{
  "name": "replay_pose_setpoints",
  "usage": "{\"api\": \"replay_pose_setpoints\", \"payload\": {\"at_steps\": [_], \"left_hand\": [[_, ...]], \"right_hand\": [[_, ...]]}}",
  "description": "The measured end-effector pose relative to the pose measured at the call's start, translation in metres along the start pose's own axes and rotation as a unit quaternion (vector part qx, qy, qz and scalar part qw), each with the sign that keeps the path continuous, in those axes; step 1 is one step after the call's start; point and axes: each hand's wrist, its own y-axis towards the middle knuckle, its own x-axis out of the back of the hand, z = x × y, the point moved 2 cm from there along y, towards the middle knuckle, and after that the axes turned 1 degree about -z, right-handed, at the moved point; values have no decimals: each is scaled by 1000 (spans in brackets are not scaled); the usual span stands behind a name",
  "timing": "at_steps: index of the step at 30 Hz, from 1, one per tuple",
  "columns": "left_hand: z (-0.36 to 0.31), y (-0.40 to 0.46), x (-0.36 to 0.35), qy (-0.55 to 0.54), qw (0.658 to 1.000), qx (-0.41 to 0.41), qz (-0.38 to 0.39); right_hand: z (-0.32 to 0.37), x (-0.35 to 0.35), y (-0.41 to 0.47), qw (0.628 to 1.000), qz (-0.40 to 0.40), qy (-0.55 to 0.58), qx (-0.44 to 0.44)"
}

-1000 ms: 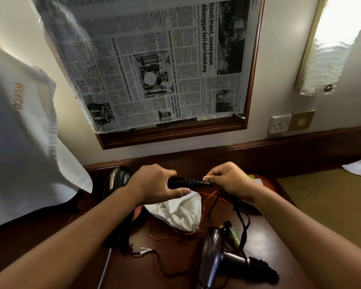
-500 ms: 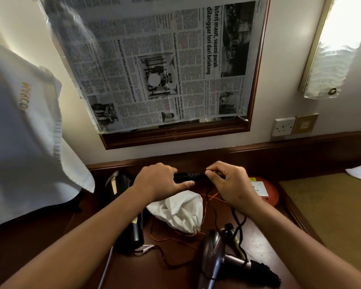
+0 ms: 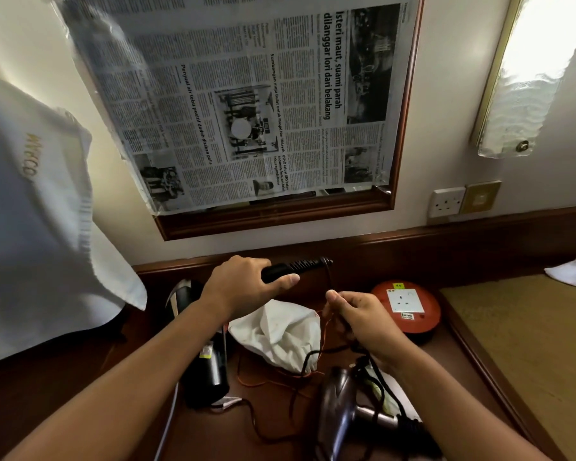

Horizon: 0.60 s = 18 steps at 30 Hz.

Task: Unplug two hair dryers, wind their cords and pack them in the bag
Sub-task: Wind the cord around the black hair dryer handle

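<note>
Fingers of the left hand (image 3: 243, 287) curl round a black hair dryer handle (image 3: 291, 269), held level above the desk (image 3: 140, 377), forearm reaching forward. Just right and lower, the right hand (image 3: 363, 319) pinches the thin black cord (image 3: 330, 277) hanging from the handle's ribbed end. Below them lie a white bag (image 3: 276, 334) and a second, silver hair dryer (image 3: 343, 410).

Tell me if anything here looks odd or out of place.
Yes: a newspaper covers the wood-framed panel on the wall, its lower left corner hanging loose past the frame. On the desk, cords and an orange string lie tangled.
</note>
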Motion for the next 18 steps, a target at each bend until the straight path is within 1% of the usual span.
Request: {"api": "replay_pose_setpoints", "payload": {"at_steps": [2,4,7,9,11,13,15,18], "left_hand": [[1,-2,2,-17,1000,-12,-5],[2,-4,1,-30,999,-15,-16],[2,-4,0,-43,998,-33,-29],[-2,-4,0,-57,996,-55,-31],[-6,-4,1,-72,994,-83,-27],[-9,-6,3,-63,992,-108,-20],[-11,-8,5,-32,991,-131,-11],[-12,-10,5,36,988,-150,10]], "right_hand": [[-2,2,1,997,47,59,-32],[-5,6,4,987,84,134,-35],[-12,10,11,956,152,245,-49],[-12,9,12,944,179,271,-58],[-8,10,14,951,178,246,-63],[-2,15,18,969,160,177,-62],[10,21,19,984,141,92,-64],[34,27,21,992,115,-2,-54]]}}
